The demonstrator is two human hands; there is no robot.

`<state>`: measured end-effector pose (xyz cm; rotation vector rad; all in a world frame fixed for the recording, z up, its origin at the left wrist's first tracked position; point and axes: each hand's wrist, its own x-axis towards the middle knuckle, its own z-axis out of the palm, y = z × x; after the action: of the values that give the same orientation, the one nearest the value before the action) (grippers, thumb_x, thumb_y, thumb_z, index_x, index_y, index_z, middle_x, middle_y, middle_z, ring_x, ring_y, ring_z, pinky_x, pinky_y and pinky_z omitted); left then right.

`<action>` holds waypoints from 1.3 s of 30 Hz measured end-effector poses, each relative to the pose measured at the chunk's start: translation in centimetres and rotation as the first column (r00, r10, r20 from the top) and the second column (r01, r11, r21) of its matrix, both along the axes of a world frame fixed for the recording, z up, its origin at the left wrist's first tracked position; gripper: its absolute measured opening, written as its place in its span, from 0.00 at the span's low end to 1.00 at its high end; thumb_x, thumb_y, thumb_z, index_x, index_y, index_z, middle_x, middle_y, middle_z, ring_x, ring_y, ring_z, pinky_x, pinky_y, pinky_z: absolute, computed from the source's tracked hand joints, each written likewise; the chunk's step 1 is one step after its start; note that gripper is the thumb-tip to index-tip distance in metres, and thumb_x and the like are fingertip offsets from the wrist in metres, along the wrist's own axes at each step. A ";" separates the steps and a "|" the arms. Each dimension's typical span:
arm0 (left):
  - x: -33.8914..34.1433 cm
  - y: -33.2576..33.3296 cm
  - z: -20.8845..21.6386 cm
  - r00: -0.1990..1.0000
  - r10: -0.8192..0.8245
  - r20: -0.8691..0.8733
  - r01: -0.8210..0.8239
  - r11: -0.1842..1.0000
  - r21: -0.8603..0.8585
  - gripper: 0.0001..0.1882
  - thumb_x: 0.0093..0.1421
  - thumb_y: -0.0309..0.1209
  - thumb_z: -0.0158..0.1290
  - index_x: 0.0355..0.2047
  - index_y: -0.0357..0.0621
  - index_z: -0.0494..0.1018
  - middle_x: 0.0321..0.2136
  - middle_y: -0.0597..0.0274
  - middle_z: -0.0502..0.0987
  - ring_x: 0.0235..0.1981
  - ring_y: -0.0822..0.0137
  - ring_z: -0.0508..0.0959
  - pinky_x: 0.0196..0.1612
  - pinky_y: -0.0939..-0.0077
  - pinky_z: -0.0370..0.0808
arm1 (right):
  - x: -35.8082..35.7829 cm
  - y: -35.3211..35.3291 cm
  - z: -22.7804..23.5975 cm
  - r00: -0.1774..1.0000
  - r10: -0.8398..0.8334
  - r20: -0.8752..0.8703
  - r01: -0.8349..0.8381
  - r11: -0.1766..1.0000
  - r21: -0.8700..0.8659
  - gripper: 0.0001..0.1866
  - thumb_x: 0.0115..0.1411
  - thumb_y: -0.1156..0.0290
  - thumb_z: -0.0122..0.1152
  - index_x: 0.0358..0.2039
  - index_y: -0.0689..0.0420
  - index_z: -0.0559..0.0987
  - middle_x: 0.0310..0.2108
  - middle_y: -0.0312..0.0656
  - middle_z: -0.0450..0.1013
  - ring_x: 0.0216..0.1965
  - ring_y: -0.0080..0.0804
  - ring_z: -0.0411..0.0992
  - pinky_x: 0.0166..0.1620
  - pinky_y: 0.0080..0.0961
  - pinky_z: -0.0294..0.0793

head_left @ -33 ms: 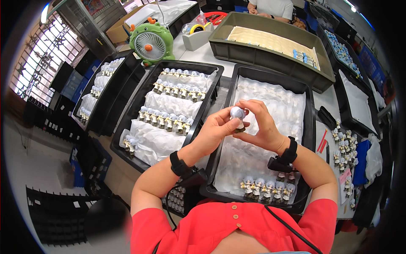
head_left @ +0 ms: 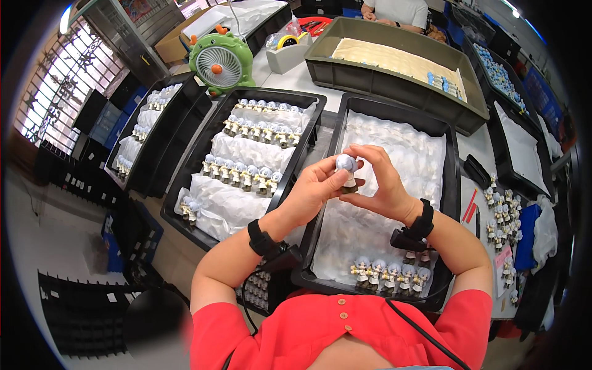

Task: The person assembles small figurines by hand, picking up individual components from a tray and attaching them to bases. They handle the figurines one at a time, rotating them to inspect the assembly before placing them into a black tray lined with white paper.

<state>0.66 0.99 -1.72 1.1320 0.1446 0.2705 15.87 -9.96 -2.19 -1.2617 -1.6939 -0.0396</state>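
Observation:
A small doll figurine (head_left: 346, 164) with pale lilac-grey hair, a light body and a dark base is held upright over the right-hand tray. My left hand (head_left: 316, 189) pinches it between thumb and fingers. Around its other side curls my right hand (head_left: 386, 185), with fingertips by the head and the thumb near the base; exact contact is partly hidden. Below is a black tray (head_left: 338, 132) lined with white sheeting, with a row of similar figurines (head_left: 391, 275) at its near end. Left of it, another black tray (head_left: 316, 102) holds several figurine rows between white sheeting.
A green fan (head_left: 222, 64) and a tape dispenser (head_left: 288, 57) stand behind the trays. An olive bin (head_left: 394, 46) lies at the back, with a person (head_left: 398, 12) beyond it. At right are loose figurines (head_left: 504, 216) and red sticks (head_left: 470, 205). Cables hang from my wristbands.

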 end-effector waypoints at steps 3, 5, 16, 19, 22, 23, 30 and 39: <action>0.0 0.2 0.0 0.999 -0.050 0.008 0.051 0.995 -0.082 0.25 0.65 0.43 0.44 0.56 0.38 0.61 0.51 0.59 0.69 0.48 0.63 0.74 0.48 0.70 0.74 | 0.0 -0.1 0.1 0.998 0.000 -0.058 -0.004 0.998 -0.060 0.42 0.36 0.69 0.75 0.55 0.55 0.66 0.45 0.41 0.68 0.45 0.41 0.66 0.48 0.32 0.67; 0.2 0.3 -0.1 0.997 -0.078 0.015 0.079 0.986 -0.148 0.27 0.65 0.46 0.42 0.55 0.38 0.61 0.51 0.59 0.69 0.48 0.62 0.75 0.48 0.69 0.74 | 0.2 -0.1 0.1 0.996 0.007 -0.093 -0.017 0.994 -0.105 0.41 0.37 0.66 0.75 0.54 0.55 0.67 0.44 0.41 0.68 0.44 0.39 0.66 0.47 0.31 0.68; -0.1 0.5 -0.3 0.991 -0.063 -0.115 0.042 0.984 -0.176 0.28 0.65 0.50 0.39 0.56 0.42 0.61 0.51 0.58 0.70 0.43 0.68 0.76 0.47 0.71 0.73 | 0.7 0.0 -0.7 0.969 0.030 -0.245 -0.091 0.966 -0.243 0.36 0.44 0.59 0.71 0.53 0.55 0.70 0.39 0.41 0.72 0.41 0.35 0.68 0.46 0.29 0.68; -0.1 0.5 -0.4 0.989 -0.045 -0.142 0.020 0.985 -0.170 0.28 0.65 0.51 0.39 0.57 0.43 0.60 0.51 0.56 0.70 0.43 0.68 0.76 0.46 0.71 0.73 | 0.8 0.1 -1.2 0.960 0.033 -0.277 -0.112 0.956 -0.273 0.36 0.45 0.58 0.70 0.54 0.55 0.69 0.40 0.41 0.72 0.41 0.34 0.69 0.46 0.29 0.69; -0.1 0.5 -0.2 0.990 -0.036 -0.137 0.014 0.987 -0.157 0.28 0.65 0.50 0.39 0.57 0.42 0.60 0.51 0.56 0.69 0.45 0.66 0.76 0.48 0.70 0.73 | 0.8 0.1 -1.2 0.948 0.055 -0.315 -0.150 0.946 -0.287 0.37 0.46 0.58 0.70 0.56 0.55 0.67 0.41 0.40 0.70 0.40 0.30 0.68 0.47 0.27 0.68; -0.1 0.5 -0.2 0.991 -0.033 -0.133 0.012 0.989 -0.150 0.28 0.65 0.49 0.39 0.57 0.42 0.59 0.51 0.55 0.69 0.45 0.65 0.75 0.48 0.70 0.73 | 0.8 0.1 -1.2 0.942 0.065 -0.329 -0.166 0.942 -0.290 0.37 0.46 0.58 0.70 0.56 0.55 0.67 0.42 0.39 0.69 0.40 0.28 0.68 0.47 0.26 0.68; 0.2 0.6 -0.4 0.999 0.015 -0.042 -0.024 0.972 -0.232 0.25 0.67 0.45 0.37 0.56 0.38 0.59 0.52 0.55 0.68 0.51 0.58 0.72 0.51 0.66 0.72 | 0.5 0.2 -1.1 0.943 -0.009 -0.334 -0.061 0.978 -0.198 0.32 0.44 0.64 0.71 0.50 0.55 0.69 0.44 0.40 0.69 0.44 0.33 0.68 0.47 0.30 0.68; 0.3 1.0 -1.1 0.998 0.053 -0.015 -0.055 0.970 -0.239 0.22 0.67 0.42 0.40 0.53 0.38 0.62 0.49 0.54 0.69 0.52 0.58 0.71 0.51 0.66 0.72 | 0.6 0.3 -1.1 0.985 -0.061 -0.160 0.039 0.990 -0.138 0.20 0.39 0.73 0.72 0.32 0.55 0.72 0.37 0.38 0.71 0.39 0.34 0.68 0.45 0.29 0.67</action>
<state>1.00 2.01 -2.79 0.8908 0.2107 0.2885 16.43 -9.65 -3.32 -1.3693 -1.5435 0.1470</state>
